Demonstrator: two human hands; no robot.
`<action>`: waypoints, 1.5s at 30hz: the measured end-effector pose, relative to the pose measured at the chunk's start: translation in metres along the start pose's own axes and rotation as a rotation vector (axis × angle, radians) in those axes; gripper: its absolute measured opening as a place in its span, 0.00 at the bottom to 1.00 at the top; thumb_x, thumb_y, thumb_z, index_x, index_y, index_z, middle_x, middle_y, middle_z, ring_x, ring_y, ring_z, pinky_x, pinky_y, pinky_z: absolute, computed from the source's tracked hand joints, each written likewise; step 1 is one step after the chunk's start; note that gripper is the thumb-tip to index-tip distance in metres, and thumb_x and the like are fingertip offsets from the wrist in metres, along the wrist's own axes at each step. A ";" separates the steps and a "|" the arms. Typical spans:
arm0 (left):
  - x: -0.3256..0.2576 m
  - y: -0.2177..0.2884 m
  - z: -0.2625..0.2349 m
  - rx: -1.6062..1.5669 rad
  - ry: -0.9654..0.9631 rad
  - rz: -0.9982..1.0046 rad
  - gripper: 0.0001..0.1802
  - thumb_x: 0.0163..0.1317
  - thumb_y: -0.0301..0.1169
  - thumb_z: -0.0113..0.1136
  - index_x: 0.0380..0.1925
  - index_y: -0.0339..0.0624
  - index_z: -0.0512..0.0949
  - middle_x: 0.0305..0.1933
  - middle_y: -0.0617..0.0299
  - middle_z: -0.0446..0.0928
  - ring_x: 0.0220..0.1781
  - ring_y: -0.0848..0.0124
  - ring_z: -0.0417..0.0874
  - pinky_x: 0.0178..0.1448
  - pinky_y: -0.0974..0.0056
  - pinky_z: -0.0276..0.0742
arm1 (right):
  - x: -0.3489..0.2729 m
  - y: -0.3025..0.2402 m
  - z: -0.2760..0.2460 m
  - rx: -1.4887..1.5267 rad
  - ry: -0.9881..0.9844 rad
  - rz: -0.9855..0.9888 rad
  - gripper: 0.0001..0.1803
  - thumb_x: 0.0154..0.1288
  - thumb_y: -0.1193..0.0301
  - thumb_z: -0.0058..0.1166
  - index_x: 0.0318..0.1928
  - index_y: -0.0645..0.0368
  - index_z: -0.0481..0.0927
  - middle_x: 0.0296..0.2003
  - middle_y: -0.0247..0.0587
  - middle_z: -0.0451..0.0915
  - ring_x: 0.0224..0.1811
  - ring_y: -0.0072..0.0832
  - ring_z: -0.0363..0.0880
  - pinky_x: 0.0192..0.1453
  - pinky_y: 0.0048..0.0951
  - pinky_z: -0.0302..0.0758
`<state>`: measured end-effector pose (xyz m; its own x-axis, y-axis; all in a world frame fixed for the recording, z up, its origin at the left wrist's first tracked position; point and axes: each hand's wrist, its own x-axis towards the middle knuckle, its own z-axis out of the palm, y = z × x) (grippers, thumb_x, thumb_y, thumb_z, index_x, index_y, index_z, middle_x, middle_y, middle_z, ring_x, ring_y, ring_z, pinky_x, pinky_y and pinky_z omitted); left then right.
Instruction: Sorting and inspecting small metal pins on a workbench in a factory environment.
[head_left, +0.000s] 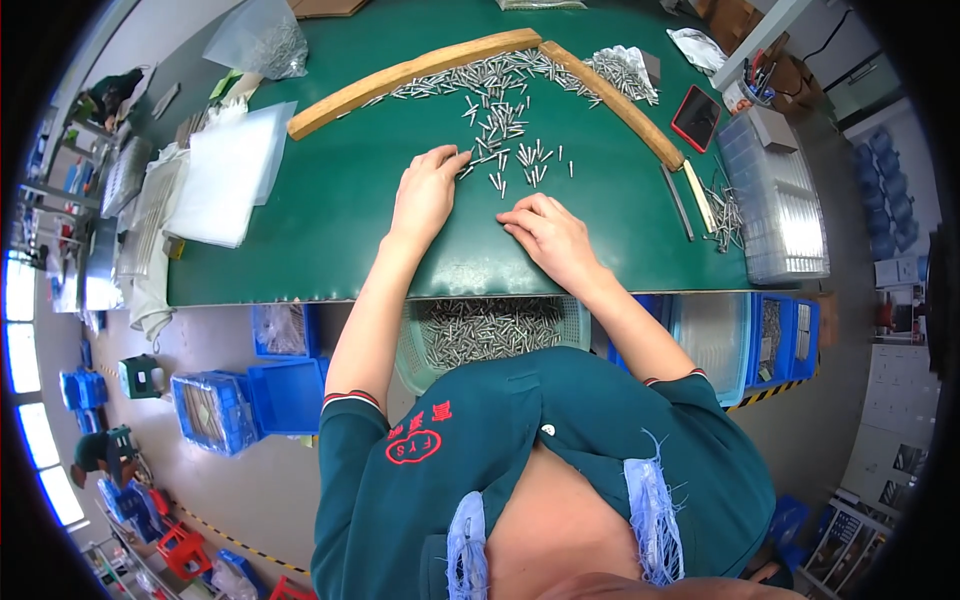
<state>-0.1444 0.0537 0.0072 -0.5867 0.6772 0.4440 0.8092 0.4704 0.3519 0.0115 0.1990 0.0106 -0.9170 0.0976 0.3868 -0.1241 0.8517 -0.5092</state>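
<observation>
Many small silver metal pins [503, 122] lie in a loose trail down the middle of the green table. My left hand [425, 195] is at the trail's left side, fingers bent and closed, with a metal pin [466, 172] at the fingertips. Short of the nearest pins, my right hand [550, 235] rests low over the table, thumb and fingers pinched together. Whatever they hold, if anything, is too small to make out. Between the hands and the trail are small separate groups of pins [534, 160]. A larger heap [480, 75] lies against two wooden bars [420, 68].
Below the table edge, a green basket [575, 325] holds many pins. Right of the wooden bars are a red-edged phone [697, 118], longer metal pieces [724, 215] and stacked clear plastic trays [770, 210]. White plastic sheets [225, 180] lie at left, below a bag of pins [275, 45].
</observation>
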 end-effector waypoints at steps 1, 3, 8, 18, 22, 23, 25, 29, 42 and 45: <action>-0.004 -0.003 0.003 0.052 -0.015 0.016 0.18 0.57 0.23 0.55 0.48 0.45 0.79 0.53 0.57 0.76 0.54 0.58 0.76 0.57 0.59 0.73 | 0.000 -0.001 0.001 0.011 0.016 0.017 0.07 0.57 0.67 0.60 0.38 0.49 0.83 0.36 0.30 0.76 0.41 0.30 0.77 0.40 0.32 0.77; -0.010 0.005 -0.001 0.021 -0.041 -0.001 0.17 0.57 0.23 0.55 0.48 0.45 0.80 0.53 0.57 0.76 0.54 0.58 0.76 0.58 0.59 0.73 | -0.002 0.000 0.001 0.019 0.035 0.046 0.06 0.57 0.68 0.61 0.36 0.49 0.83 0.34 0.30 0.76 0.41 0.29 0.78 0.40 0.32 0.77; -0.041 0.035 -0.013 -0.055 -0.051 0.032 0.16 0.54 0.23 0.55 0.45 0.43 0.80 0.50 0.59 0.77 0.52 0.60 0.76 0.56 0.58 0.73 | 0.002 -0.005 -0.005 0.099 -0.013 0.178 0.08 0.57 0.67 0.60 0.39 0.49 0.82 0.35 0.32 0.77 0.41 0.30 0.78 0.40 0.33 0.77; -0.072 0.065 -0.031 -0.226 -0.078 -0.032 0.17 0.52 0.27 0.65 0.44 0.41 0.76 0.48 0.59 0.74 0.51 0.60 0.75 0.53 0.59 0.71 | -0.011 -0.010 -0.013 0.030 -0.088 0.033 0.10 0.59 0.67 0.60 0.42 0.51 0.82 0.33 0.32 0.77 0.39 0.30 0.78 0.40 0.31 0.76; -0.074 0.064 -0.033 -0.172 -0.093 -0.081 0.17 0.51 0.27 0.65 0.43 0.40 0.76 0.46 0.59 0.73 0.48 0.59 0.74 0.51 0.58 0.71 | -0.009 -0.016 -0.018 0.061 -0.136 0.071 0.11 0.58 0.66 0.61 0.43 0.51 0.81 0.34 0.32 0.76 0.39 0.31 0.78 0.40 0.31 0.76; -0.073 0.064 -0.034 -0.166 -0.144 -0.061 0.16 0.52 0.27 0.65 0.42 0.41 0.76 0.45 0.59 0.73 0.46 0.59 0.74 0.51 0.58 0.71 | -0.008 -0.018 -0.018 0.056 -0.139 0.059 0.12 0.58 0.66 0.61 0.43 0.51 0.81 0.34 0.33 0.76 0.39 0.31 0.78 0.40 0.31 0.76; -0.072 0.065 -0.033 -0.156 -0.151 -0.045 0.15 0.52 0.27 0.64 0.42 0.41 0.76 0.44 0.59 0.73 0.46 0.60 0.74 0.51 0.58 0.70 | -0.008 -0.019 -0.013 0.022 -0.139 0.055 0.13 0.57 0.66 0.61 0.44 0.50 0.80 0.36 0.33 0.75 0.40 0.32 0.77 0.41 0.33 0.76; -0.073 0.061 -0.031 -0.153 -0.173 -0.005 0.12 0.53 0.27 0.62 0.40 0.42 0.76 0.41 0.62 0.74 0.44 0.61 0.74 0.50 0.58 0.70 | -0.010 -0.010 -0.007 -0.002 -0.115 0.017 0.14 0.57 0.65 0.61 0.45 0.49 0.80 0.37 0.33 0.74 0.42 0.33 0.77 0.41 0.36 0.76; -0.070 0.072 -0.020 -0.135 -0.096 -0.051 0.13 0.54 0.31 0.65 0.39 0.42 0.78 0.39 0.60 0.74 0.42 0.60 0.74 0.46 0.58 0.71 | -0.014 -0.009 -0.022 -0.035 -0.141 0.009 0.08 0.59 0.68 0.58 0.40 0.52 0.81 0.36 0.33 0.75 0.40 0.32 0.78 0.40 0.33 0.76; -0.072 0.071 -0.019 -0.135 -0.112 -0.053 0.13 0.54 0.31 0.64 0.39 0.41 0.78 0.39 0.60 0.74 0.42 0.59 0.74 0.46 0.58 0.71 | -0.018 -0.009 -0.023 -0.020 -0.112 0.020 0.06 0.57 0.68 0.59 0.35 0.52 0.79 0.35 0.34 0.73 0.39 0.33 0.77 0.39 0.37 0.76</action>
<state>-0.0451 0.0274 0.0159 -0.6156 0.7159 0.3295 0.7612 0.4321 0.4836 0.0375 0.2017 0.0262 -0.9558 0.0573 0.2884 -0.0992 0.8604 -0.4999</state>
